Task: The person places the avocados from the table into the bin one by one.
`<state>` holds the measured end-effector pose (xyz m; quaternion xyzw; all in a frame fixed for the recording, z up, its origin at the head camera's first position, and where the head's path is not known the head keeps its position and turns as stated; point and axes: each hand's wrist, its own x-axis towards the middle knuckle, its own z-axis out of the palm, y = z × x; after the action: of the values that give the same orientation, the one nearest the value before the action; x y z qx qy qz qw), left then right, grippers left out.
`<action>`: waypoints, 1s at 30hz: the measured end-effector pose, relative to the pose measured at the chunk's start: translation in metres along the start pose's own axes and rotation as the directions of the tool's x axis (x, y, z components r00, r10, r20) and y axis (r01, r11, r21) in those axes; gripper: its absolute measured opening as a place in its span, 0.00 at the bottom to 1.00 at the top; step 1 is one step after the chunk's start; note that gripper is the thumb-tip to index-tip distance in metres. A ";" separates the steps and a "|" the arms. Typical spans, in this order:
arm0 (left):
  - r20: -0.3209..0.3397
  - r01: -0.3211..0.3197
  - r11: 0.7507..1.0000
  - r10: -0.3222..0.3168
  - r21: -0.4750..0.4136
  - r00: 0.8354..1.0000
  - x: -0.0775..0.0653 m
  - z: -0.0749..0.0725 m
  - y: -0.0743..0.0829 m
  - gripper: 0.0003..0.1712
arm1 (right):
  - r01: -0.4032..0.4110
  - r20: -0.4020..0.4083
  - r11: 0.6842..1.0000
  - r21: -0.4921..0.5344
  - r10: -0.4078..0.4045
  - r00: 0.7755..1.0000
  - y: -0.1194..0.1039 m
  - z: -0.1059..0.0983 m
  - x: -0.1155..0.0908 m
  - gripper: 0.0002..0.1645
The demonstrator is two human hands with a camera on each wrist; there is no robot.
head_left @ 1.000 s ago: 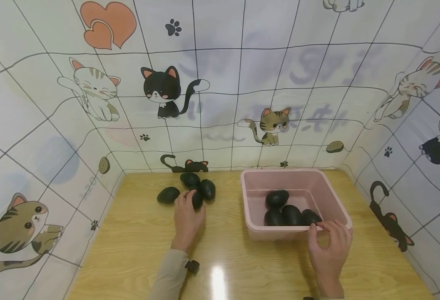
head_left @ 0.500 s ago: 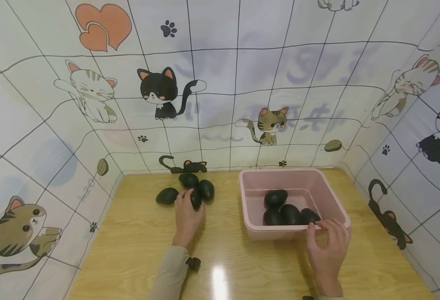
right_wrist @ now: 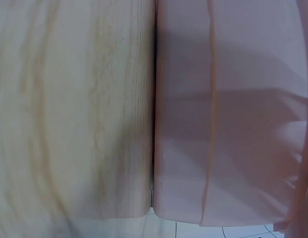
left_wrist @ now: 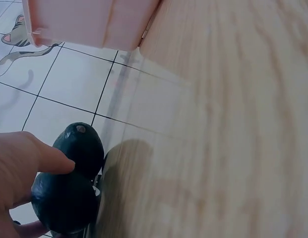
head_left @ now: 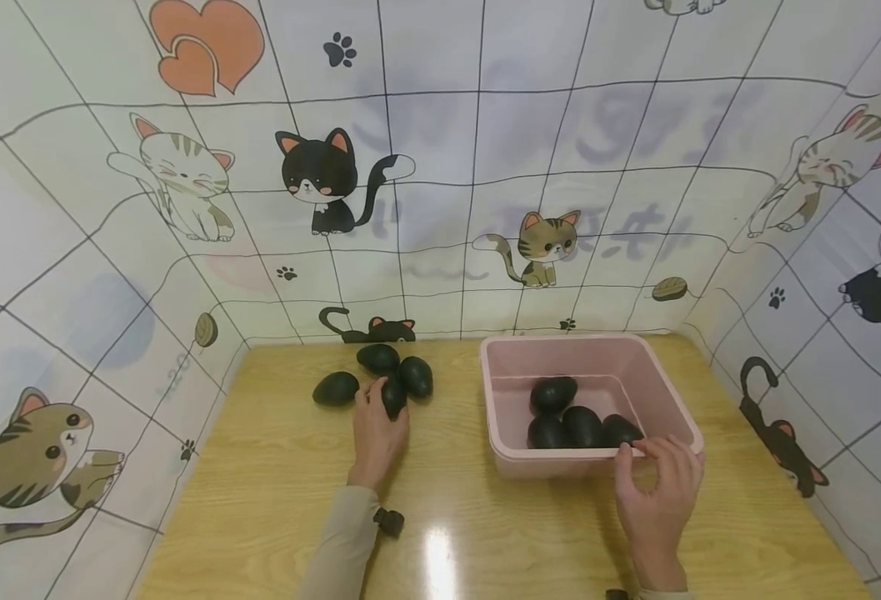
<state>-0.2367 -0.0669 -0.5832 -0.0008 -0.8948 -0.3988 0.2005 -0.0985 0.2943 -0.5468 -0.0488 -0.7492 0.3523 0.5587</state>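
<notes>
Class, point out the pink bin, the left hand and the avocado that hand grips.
Pink bin (head_left: 566, 358), head view: inside of its far wall.
Left hand (head_left: 377, 437), head view: back of the hand.
Gripped avocado (head_left: 393, 398), head view: its uncovered side.

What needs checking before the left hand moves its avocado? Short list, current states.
1. Left hand holding the avocado: ok, fingers curl round it.
2. Clear of the neighbouring avocado: cannot tell, they overlap in view.
3. Pink bin upright: ok.
4. Bin steadied: ok, right hand grips its near rim.
5. Room inside: ok, bare floor shows behind the four avocados.
6. Grip firmness: cannot tell.
</notes>
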 end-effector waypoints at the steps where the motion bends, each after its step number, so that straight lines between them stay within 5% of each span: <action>1: 0.010 0.004 1.000 -0.004 0.002 1.000 0.001 0.000 0.000 0.35 | 0.000 0.001 1.000 0.000 0.000 1.000 0.000 0.000 0.000 0.13; 11: 0.083 0.061 0.998 -0.061 0.006 0.995 0.001 0.000 -0.003 0.38 | 0.013 -0.016 1.000 0.006 -0.013 1.000 -0.004 0.001 0.000 0.13; 30: 0.103 0.179 0.983 -0.174 -0.036 0.979 -0.005 -0.013 0.004 0.39 | 0.018 -0.007 1.000 -0.006 -0.018 1.000 0.000 0.001 -0.001 0.14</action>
<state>-0.2270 -0.0726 -0.5739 0.0543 -0.8910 -0.4346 0.1194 -0.0986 0.2934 -0.5481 -0.0451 -0.7487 0.3450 0.5643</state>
